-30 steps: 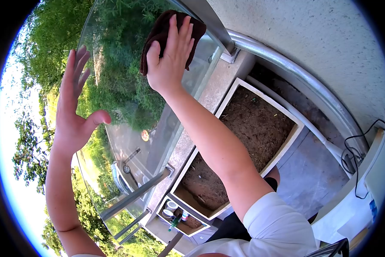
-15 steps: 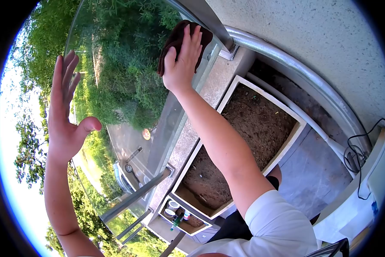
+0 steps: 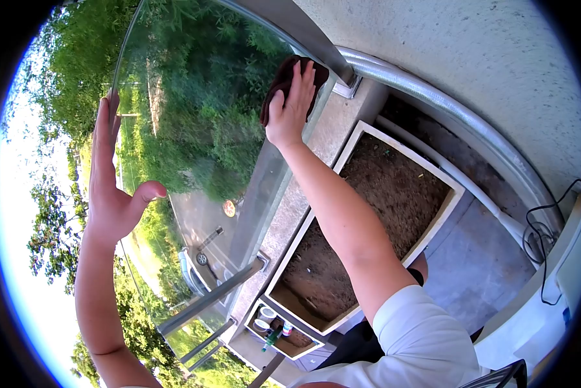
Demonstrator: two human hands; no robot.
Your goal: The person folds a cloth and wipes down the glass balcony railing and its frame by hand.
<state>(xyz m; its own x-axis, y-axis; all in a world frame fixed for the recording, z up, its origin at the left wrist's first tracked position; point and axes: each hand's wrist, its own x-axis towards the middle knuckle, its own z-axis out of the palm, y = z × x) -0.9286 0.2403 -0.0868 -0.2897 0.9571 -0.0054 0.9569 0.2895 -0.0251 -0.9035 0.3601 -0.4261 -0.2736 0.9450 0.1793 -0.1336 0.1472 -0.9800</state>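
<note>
Pressed against the glass panel [image 3: 200, 116] is a dark brown cloth [image 3: 316, 81], held under my right hand [image 3: 288, 116]. That hand lies over the cloth near the panel's lower corner, by the metal post, its fingers fairly close together and its thumb out to the side. My left hand [image 3: 113, 200] is raised at the panel's outer edge, with the fingers stretched out and the thumb spread wide. Nothing is held in it; whether its fingers touch the glass edge I cannot tell.
A long planter [image 3: 455, 194] of soil stands beside the ledge below my right arm. A smaller planter [image 3: 297, 354] holds white pots and a green bottle. A metal post [image 3: 329, 55], a pipe [image 3: 497, 216] and a black cable [image 3: 544, 258] are nearby. Trees and a car show through the glass.
My right hand and the cloth have slid down and right across the glass, closer to the ledge. My left hand appears slightly lower and further right; the whole view has shifted a little too.
</note>
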